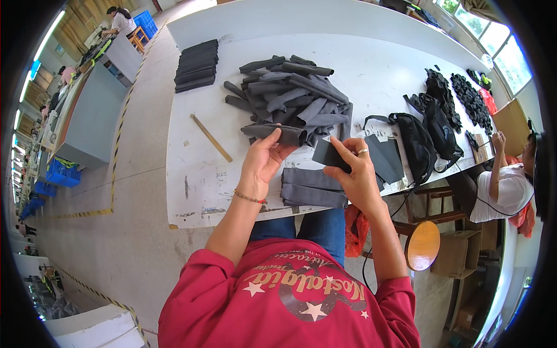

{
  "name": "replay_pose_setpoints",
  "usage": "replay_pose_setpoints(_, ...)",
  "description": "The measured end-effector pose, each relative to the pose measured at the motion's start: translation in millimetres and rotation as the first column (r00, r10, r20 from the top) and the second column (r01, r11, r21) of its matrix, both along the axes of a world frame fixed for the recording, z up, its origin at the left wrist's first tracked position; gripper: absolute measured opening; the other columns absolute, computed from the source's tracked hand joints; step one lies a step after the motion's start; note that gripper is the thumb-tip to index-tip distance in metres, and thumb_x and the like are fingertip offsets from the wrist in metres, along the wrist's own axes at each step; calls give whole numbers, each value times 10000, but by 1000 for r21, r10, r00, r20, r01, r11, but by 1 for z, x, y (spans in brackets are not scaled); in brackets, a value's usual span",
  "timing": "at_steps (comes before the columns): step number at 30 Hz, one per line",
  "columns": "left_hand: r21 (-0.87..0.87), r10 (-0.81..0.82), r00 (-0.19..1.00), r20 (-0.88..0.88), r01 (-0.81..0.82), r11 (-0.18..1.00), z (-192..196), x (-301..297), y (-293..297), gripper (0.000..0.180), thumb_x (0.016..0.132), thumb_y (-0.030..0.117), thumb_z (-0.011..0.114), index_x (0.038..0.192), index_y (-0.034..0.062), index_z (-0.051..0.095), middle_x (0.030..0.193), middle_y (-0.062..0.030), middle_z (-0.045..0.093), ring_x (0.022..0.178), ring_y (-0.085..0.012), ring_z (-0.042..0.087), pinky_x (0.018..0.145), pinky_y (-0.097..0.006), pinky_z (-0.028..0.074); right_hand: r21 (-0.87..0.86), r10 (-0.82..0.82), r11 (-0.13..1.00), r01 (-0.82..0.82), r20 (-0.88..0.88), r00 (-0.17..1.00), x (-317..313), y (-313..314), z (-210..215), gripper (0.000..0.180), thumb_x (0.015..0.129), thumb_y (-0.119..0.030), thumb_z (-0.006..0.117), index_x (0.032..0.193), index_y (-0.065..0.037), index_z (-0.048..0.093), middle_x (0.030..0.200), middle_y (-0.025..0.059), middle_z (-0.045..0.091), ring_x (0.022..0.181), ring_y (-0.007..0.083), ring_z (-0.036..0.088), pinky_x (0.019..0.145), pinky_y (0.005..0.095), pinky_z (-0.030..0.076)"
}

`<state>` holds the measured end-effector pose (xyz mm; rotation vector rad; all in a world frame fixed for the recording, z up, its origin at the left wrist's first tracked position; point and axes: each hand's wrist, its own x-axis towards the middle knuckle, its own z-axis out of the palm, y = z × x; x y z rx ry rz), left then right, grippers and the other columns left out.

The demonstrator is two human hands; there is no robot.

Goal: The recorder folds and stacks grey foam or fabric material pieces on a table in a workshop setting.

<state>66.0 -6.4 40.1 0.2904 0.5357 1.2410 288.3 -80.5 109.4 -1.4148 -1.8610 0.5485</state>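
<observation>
My left hand (266,155) is closed on the near edge of a rolled dark grey fabric piece (277,133), thumb on top. That piece lies against the front of a loose pile of similar fabric pieces (301,95). Just to the right, my right hand (358,172) pinches a thin dark rectangular sheet (328,155) between thumb and fingers. More dark flat sheets (386,158) lie fanned beyond that hand. Folded grey fabric pieces (313,188) are stacked at the table's near edge, below both hands.
On the white table (203,200) are a wooden strip (211,138), a neat black fabric stack (196,65), black bags (415,139) and heaps of small black parts (471,98). A co-worker (503,188) sits at right. A round stool (422,246) stands near my right arm.
</observation>
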Motion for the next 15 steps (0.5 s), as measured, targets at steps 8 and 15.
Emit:
replay_pose_setpoints(8,36,-30,999,-24,31,999,2,2,-5,219,951,106,608,1156,28,610,1109,-143,663,1016,-256,670,866,-408,599,16,-93,995,97,-173,981,-18,-3,24,361,682,-32,818,1022,-11,697,1071,93,614,960,232,619,850,340,497)
replay_pose_setpoints(15,19,-17,1000,-24,18,1000,13,6,-7,192,947,81,605,1136,46,597,1067,-134,661,976,-271,677,836,-431,607,184,-20,982,40,-113,993,-8,0,3,289,661,-12,826,918,4,694,991,98,646,929,216,635,863,341,505)
